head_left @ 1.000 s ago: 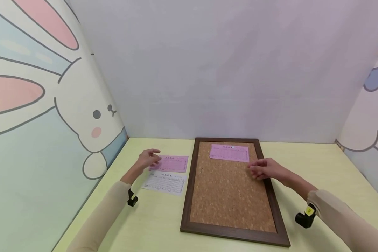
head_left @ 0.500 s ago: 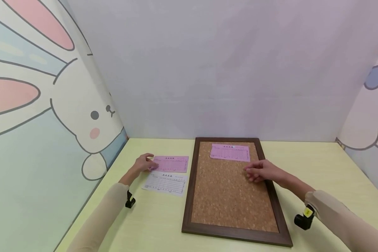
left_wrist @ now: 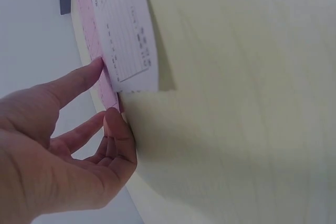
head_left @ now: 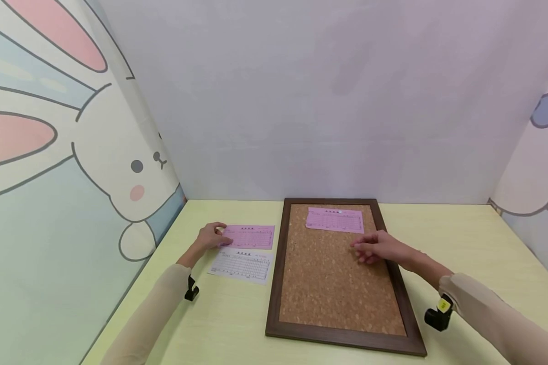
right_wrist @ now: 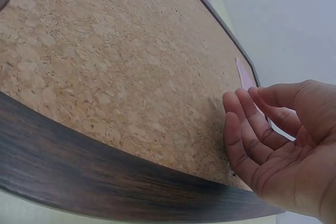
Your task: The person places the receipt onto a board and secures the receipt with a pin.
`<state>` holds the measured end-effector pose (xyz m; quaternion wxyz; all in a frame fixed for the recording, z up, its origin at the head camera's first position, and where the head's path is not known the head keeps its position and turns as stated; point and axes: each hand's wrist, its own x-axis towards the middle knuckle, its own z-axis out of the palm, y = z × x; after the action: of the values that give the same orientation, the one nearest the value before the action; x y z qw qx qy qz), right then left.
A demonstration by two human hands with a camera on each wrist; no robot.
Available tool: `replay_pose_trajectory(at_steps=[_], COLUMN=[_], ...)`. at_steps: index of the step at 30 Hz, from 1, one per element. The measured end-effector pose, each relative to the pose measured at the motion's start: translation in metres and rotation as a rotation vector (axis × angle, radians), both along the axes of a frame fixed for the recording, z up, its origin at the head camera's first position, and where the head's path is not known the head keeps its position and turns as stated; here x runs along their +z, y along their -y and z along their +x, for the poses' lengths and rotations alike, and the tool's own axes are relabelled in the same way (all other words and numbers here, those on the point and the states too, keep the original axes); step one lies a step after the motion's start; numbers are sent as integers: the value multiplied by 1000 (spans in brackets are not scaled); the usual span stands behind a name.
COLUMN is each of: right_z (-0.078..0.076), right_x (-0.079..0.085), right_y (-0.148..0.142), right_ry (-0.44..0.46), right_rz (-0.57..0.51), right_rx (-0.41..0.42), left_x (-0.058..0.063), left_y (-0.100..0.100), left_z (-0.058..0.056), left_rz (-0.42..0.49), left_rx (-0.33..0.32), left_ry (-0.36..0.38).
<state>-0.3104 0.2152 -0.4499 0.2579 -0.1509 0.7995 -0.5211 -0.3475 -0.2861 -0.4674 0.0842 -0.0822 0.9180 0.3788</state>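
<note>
On the table to the left lies a pink printed slip (head_left: 251, 237). My left hand (head_left: 210, 237) is at its left end; in the left wrist view the thumb (left_wrist: 79, 81) touches the slip while the curled fingers (left_wrist: 118, 135) meet the near corner. A gap shows between thumb and fingers. Just below is a white printed slip (head_left: 242, 264). My right hand (head_left: 379, 247) hovers over the right side of a framed cork board (head_left: 338, 284), fingers loosely bent, thumb close to the index finger; nothing shows between them. Another pink slip (head_left: 333, 220) is on the board, with a small pale pin (head_left: 340, 212) at its top.
A pale yellow table (head_left: 219, 324) bears everything. The board's dark wooden frame (head_left: 347, 342) forms a raised edge. Behind stands a plain pale wall (head_left: 319, 111), and at the left a wall with a rabbit drawing (head_left: 114, 152).
My left hand has come down onto the left end of the pink slip, thumb now over it. My right hand has shifted slightly left over the cork.
</note>
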Motion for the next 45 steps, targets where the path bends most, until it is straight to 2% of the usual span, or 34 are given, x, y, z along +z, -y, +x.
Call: replay_pose_trajectory(at_steps=[5, 10, 18, 31, 45], right_z=[1, 2, 3, 6, 12], right_x=[-3, -3, -3, 5, 5], right_y=[1, 2, -2, -2, -5], right_ry=[-4, -8, 2, -3, -16], right_rz=[-2, -5, -6, 6, -13], right_rx=[6, 17, 5, -4, 17], left_x=[0, 2, 3, -1, 4], left_y=[-1, -2, -1, -3, -2], left_z=[1, 2, 2, 1, 4], left_rz=[-9, -38, -11, -1, -1], left_rx=[-3, 23, 40, 71, 94], left_ry=[0, 2, -43, -46, -5])
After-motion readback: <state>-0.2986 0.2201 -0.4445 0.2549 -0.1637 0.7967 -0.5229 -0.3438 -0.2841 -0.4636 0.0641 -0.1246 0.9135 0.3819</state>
